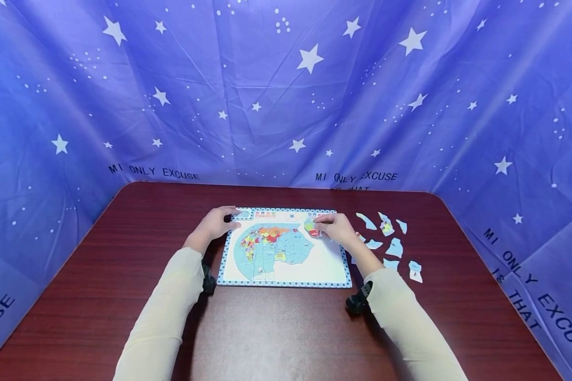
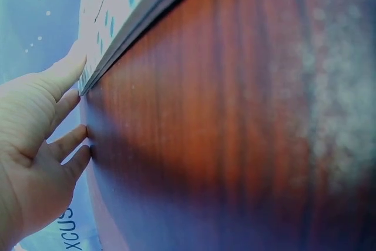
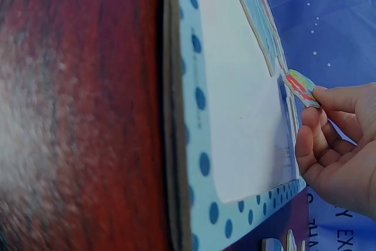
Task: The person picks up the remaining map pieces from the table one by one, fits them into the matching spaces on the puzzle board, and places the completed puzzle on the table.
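A world-map jigsaw board [image 1: 324,272] lies on the table, its map filled in from the left and centre and its right part bare white. My right hand [image 1: 336,230] pinches a puzzle piece [image 3: 301,88] between thumb and fingers, over the upper right of the board. This piece is green, red and light blue; it is tilted in the right wrist view. At the board's upper left corner rests my left hand [image 1: 214,223], thumb on the dotted border. Its other fingers [image 2: 73,139] extend past the edge beside the tabletop.
Several loose puzzle pieces [image 1: 394,247] lie scattered right of the board, some near the right forearm. The dark red wooden table [image 1: 271,333] ends at a blue star-printed curtain [image 1: 267,95] behind and at both sides.
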The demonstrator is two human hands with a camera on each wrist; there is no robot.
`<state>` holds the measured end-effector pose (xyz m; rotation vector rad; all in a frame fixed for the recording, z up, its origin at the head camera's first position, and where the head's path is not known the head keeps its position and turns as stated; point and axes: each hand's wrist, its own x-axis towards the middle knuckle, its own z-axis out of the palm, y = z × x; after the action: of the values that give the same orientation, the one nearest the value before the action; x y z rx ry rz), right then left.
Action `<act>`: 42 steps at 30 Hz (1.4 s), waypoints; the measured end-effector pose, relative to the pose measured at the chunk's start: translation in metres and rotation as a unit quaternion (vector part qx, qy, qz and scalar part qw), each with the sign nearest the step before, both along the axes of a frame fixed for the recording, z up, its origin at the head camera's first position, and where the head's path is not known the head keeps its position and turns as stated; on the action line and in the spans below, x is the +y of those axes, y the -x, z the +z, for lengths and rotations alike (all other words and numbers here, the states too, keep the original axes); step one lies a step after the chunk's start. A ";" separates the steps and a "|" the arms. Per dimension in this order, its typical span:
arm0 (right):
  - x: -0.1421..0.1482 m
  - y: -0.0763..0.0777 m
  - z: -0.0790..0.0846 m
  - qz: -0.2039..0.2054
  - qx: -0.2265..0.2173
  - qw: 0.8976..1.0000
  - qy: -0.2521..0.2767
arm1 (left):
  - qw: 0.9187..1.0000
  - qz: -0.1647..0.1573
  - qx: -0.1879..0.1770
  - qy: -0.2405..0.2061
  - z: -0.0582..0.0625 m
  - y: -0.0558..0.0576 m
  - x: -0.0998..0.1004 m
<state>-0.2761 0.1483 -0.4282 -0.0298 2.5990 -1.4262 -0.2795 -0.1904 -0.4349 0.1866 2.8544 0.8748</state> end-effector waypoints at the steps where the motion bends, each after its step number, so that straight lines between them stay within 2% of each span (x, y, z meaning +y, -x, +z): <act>1: 0.000 -0.001 0.000 0.003 0.002 1.000 0.000 | 1.000 0.000 0.000 -0.001 0.000 0.000 0.000; 20: -0.009 -0.002 -0.005 0.002 -0.007 1.000 -0.007 | 1.000 -0.005 0.007 -0.002 -0.001 0.000 0.000; 28: -0.011 -0.002 -0.006 0.010 0.002 0.999 -0.031 | 1.000 -0.004 0.003 0.001 -0.002 0.000 0.000; 42: -0.014 -0.001 -0.003 0.008 -0.011 0.998 -0.066 | 1.000 -0.008 0.005 0.012 -0.003 0.002 -0.001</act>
<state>-0.2753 0.1340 -0.4313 -0.0178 2.6621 -1.2410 -0.2816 -0.1916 -0.4384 0.2108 2.8664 0.8380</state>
